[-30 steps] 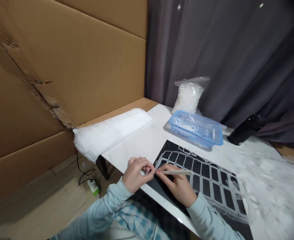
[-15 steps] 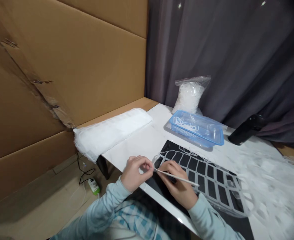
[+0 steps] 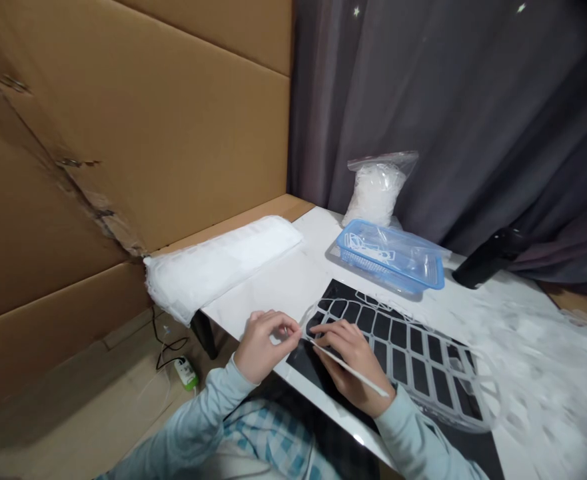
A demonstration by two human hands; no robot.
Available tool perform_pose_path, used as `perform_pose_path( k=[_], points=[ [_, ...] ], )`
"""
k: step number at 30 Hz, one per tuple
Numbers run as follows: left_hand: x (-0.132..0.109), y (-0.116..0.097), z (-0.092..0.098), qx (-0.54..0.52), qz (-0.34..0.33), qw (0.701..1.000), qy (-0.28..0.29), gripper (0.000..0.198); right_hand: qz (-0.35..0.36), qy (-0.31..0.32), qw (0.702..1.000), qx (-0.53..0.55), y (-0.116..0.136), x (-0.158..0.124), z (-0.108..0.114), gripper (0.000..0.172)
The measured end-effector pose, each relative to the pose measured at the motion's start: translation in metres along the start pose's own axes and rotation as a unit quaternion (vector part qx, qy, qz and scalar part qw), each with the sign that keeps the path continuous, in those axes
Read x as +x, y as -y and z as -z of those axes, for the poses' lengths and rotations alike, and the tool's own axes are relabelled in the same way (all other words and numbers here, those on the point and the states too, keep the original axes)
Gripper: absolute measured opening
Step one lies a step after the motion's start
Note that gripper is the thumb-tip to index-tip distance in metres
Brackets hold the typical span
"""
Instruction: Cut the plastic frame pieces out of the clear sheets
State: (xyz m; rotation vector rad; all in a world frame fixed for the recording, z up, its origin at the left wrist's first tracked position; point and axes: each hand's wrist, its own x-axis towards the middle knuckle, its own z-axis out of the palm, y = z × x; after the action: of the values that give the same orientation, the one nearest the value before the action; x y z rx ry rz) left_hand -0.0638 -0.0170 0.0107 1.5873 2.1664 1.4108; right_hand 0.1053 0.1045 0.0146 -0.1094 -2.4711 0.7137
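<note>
A translucent sheet with a grid of cut-out openings point(image 3: 408, 357) lies over a black mat point(image 3: 476, 445) on the table. At its left end, my left hand point(image 3: 264, 345) pinches thumb and forefinger together near the sheet's rim; what sits between the fingertips is too small to make out. My right hand point(image 3: 352, 365) holds a thin white stick point(image 3: 356, 373), its tip close to the left fingertips and its tail lying back over the hand toward the wrist. The right index finger reaches forward over the sheet's corner.
Behind the sheet stands a blue basket point(image 3: 392, 257) with white pieces in it. A zip bag of white material point(image 3: 376, 195) is farther back. A black bottle point(image 3: 490, 259) lies tilted at right, near a heap of translucent scraps point(image 3: 553, 373). White folded sheets point(image 3: 223, 263) lie at left.
The stick's tail has swung down toward my right wrist. My right index finger has stretched out, and the left hand has shifted slightly left.
</note>
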Motion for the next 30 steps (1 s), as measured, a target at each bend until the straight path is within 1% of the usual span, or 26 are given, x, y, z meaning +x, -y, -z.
perform_pose_path(
  k=[9, 13, 18, 23, 30],
  points=[
    [0.003, 0.004, 0.010, 0.014, 0.006, 1.000, -0.011, 0.009, -0.021, 0.020, 1.000, -0.012, 0.000, 0.000, 0.002, 0.011],
    [0.003, 0.001, 0.013, 0.015, 0.001, 1.000, -0.012, 0.011, -0.013, 0.030, 0.999, -0.004, 0.002, 0.002, 0.003, 0.012],
    [-0.001, -0.005, 0.006, 0.007, -0.007, 1.000, 0.011, 0.011, -0.016, 0.017, 0.998, 0.050, 0.003, 0.002, 0.001, 0.012],
    [-0.002, -0.006, -0.002, 0.002, -0.010, 1.000, 0.014, 0.003, -0.011, 0.002, 0.997, 0.076, 0.002, 0.001, 0.000, 0.012],
    [-0.003, -0.006, -0.007, -0.017, 0.004, 1.000, 0.014, 0.016, -0.006, -0.011, 0.997, 0.076, 0.002, 0.002, 0.000, 0.012]
  ],
)
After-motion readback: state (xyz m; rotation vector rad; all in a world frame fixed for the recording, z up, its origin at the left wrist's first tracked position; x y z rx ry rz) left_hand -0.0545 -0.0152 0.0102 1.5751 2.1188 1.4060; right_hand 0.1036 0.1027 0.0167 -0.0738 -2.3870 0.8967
